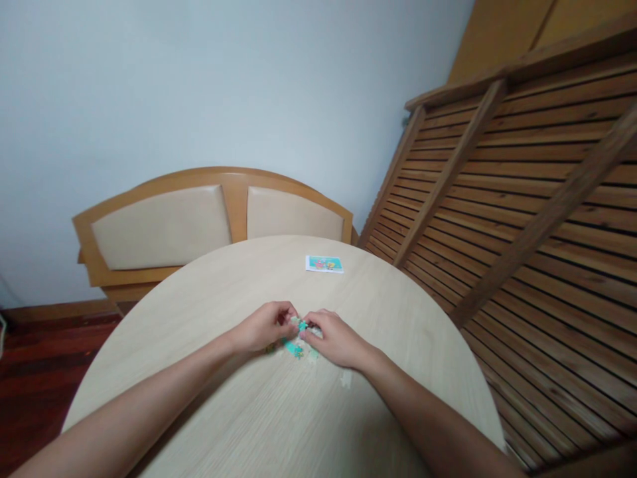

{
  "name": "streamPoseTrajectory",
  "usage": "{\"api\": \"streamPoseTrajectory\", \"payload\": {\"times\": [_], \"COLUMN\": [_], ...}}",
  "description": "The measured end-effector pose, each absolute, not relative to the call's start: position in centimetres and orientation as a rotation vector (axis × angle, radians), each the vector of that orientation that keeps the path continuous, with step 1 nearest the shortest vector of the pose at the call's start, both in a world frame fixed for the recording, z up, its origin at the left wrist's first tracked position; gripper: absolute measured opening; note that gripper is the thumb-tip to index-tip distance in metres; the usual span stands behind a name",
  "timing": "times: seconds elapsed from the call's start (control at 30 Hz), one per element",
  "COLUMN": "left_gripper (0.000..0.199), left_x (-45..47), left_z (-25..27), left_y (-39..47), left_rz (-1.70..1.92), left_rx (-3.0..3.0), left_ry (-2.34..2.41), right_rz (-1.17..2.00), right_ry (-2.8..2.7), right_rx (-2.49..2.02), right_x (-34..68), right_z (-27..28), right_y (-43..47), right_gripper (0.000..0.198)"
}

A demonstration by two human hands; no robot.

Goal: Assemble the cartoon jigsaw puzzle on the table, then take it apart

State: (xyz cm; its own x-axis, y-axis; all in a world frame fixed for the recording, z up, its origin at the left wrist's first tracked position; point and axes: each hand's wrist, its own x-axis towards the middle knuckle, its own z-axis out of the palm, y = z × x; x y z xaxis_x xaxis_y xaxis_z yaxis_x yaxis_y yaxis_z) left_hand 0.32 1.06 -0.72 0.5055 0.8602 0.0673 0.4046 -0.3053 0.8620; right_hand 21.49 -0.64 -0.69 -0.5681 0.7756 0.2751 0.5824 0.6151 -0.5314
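Observation:
Between my two hands, at the middle of the table, a turquoise jigsaw puzzle piece (302, 325) shows at the fingertips. My left hand (266, 325) is closed in a pinch at its left side, with a pale piece edge beside the fingers. From the right, my right hand (337, 337) pinches the turquoise piece between thumb and fingers. Just below them lies a loose cluster of jigsaw pieces (293, 348), some turquoise, some pale and face down, partly hidden by the hands. One pale jigsaw piece (346, 378) lies apart under my right wrist.
A small printed picture card (324, 264) with cartoon figures lies farther back on the round wooden table (223, 279). Behind the table stands a padded wooden headboard (164, 226) against the wall. A slatted wooden frame (497, 219) leans along the right side.

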Motion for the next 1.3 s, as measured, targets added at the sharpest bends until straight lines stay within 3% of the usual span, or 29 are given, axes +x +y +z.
{"api": "streamPoseTrajectory", "payload": {"times": [0.37, 0.57, 0.7, 0.93, 1.3], "left_gripper": [0.025, 0.026, 0.037, 0.014, 0.011], "left_x": [0.3, -0.8, -1.4, -1.7, -1.2], "left_z": [-0.9, 1.2, 1.4, 1.0, 1.3], "left_y": [1.4, 0.6, 0.5, 1.0, 0.5], "left_rz": [0.742, 0.437, 0.309, 0.177, 0.151], "left_rx": [2.023, 2.293, 2.372, 2.293, 2.465], "left_ry": [1.088, 1.180, 1.102, 1.028, 1.082], "right_rz": [0.811, 0.629, 0.478, 0.683, 0.798], "right_ry": [-2.081, -2.244, -2.275, -2.161, -2.028], "right_rx": [-1.069, -1.154, -1.176, -1.084, -1.115], "right_x": [21.7, 23.0, 23.6, 23.6, 23.9], "right_z": [-0.7, 0.0, 0.4, 0.0, -0.3], "right_y": [-0.1, 0.0, 0.2, 0.7, 1.3], "right_gripper": [0.021, 0.023, 0.020, 0.012, 0.011]}}
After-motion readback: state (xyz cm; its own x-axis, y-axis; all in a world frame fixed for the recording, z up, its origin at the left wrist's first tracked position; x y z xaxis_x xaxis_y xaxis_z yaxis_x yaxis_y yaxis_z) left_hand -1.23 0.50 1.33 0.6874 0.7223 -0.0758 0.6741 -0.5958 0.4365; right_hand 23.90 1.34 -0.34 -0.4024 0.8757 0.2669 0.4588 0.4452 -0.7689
